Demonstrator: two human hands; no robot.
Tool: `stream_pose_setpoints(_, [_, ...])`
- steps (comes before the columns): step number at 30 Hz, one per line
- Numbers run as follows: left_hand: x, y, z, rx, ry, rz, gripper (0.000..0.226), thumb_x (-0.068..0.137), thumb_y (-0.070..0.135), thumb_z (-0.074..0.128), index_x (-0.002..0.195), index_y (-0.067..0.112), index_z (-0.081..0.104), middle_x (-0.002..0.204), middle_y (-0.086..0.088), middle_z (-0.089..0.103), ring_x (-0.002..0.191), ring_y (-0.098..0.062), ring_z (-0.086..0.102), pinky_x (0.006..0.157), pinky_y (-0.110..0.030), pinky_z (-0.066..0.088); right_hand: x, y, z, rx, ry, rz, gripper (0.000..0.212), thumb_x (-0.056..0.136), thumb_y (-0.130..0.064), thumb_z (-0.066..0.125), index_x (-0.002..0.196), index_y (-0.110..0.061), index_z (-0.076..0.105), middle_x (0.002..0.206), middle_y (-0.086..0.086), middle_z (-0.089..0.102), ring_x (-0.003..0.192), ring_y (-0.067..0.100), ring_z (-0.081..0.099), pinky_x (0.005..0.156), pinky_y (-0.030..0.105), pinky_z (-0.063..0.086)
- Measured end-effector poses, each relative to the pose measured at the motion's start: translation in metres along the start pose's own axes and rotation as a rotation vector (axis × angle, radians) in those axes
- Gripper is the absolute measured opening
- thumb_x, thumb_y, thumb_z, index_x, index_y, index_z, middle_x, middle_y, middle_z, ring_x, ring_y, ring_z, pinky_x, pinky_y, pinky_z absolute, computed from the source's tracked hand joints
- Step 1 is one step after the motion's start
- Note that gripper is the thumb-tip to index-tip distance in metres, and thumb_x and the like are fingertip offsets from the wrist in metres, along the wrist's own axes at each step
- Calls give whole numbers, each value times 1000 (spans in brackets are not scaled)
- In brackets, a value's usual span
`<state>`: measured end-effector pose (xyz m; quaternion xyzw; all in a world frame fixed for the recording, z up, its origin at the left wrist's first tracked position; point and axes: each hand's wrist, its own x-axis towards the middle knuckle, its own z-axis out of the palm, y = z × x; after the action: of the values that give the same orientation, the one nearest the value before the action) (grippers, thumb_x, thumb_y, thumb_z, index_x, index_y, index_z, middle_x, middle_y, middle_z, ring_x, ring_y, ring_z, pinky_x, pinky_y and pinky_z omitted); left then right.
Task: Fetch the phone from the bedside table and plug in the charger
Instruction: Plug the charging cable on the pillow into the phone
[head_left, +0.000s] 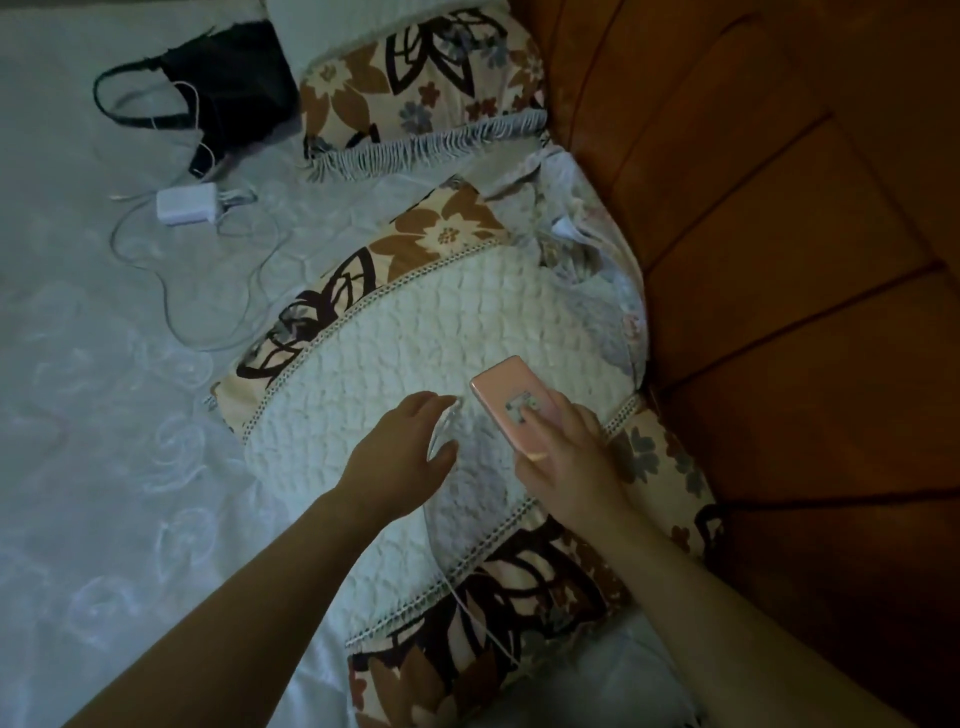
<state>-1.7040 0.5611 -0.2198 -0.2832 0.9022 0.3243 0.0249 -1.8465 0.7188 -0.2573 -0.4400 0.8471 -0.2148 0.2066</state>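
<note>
Phone: the pink phone (511, 397) is off the bedside table and in the right hand (563, 457), back side up, held just above the white quilted pillow (395, 358).
Right hand grip: fingers wrap the lower half, one fingertip resting on the patch on its back; this leaves the upper end jutting free.
Charging cable: a thin white cable (470, 605) runs up across the pillow from the lower edge into the left hand (402, 449).
Left hand grip: curled narrowly around the cable near its tip; the plug itself is too small to make out.
Why so held: cable end and phone sit close together, apparently to line up plug and port.
Port: cannot tell which end carries it.
Further out: a white adapter (187, 203) with looped cord lies on the bedsheet (78, 364), near a black bag (228, 88); the wooden headboard (779, 260) is at right.
</note>
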Motion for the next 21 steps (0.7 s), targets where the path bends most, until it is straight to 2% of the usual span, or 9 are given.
stream_pose_setpoints(3, [13, -7, 15, 8, 1, -51, 53, 88, 29, 53, 136, 15, 37, 142, -10, 41, 122, -26, 46, 95, -39, 44, 14, 21, 8, -25, -106, -1, 61, 85, -39, 57, 138, -16, 39, 152, 16, 24, 135, 34, 22, 108, 43, 25])
stream_pose_setpoints(6, [16, -10, 29, 24, -16, -77, 54, 88, 29, 53, 137, 17, 35, 142, -9, 41, 122, -27, 46, 94, -40, 45, 18, 36, 11, -34, -140, -6, 66, 84, -41, 60, 141, -15, 36, 154, 13, 22, 137, 32, 24, 110, 42, 25])
stream_pose_setpoints(8, [18, -12, 36, 29, -2, -104, 55, 88, 30, 52, 138, 17, 34, 143, -9, 40, 123, -26, 45, 95, -41, 46, 20, 39, 12, -38, -130, 8, 70, 83, -47, 58, 142, -17, 33, 155, 9, 22, 137, 30, 24, 110, 44, 25])
stream_pose_setpoints(12, [22, -15, 42, 54, 72, -164, 57, 87, 32, 55, 137, 14, 35, 140, -9, 43, 121, -26, 47, 94, -38, 44, 33, 31, 13, 9, -64, 68, 79, 78, -58, 57, 142, -20, 28, 151, 6, 29, 134, 25, 26, 106, 40, 26])
stream_pose_setpoints(17, [28, -15, 45, 75, 100, -206, 46, 86, 32, 57, 128, 15, 48, 136, -5, 46, 117, -25, 48, 88, -40, 49, 55, 13, 17, -85, -10, 197, 92, 68, -68, 61, 138, -15, 32, 141, 7, 37, 125, 29, 32, 100, 43, 34])
stream_pose_setpoints(21, [29, -15, 46, 64, 134, -233, 37, 85, 27, 59, 120, 16, 56, 131, -3, 50, 112, -23, 50, 80, -37, 51, 57, 9, 20, -94, 2, 238, 84, 66, -63, 67, 129, -14, 40, 133, 8, 40, 118, 29, 36, 93, 43, 39])
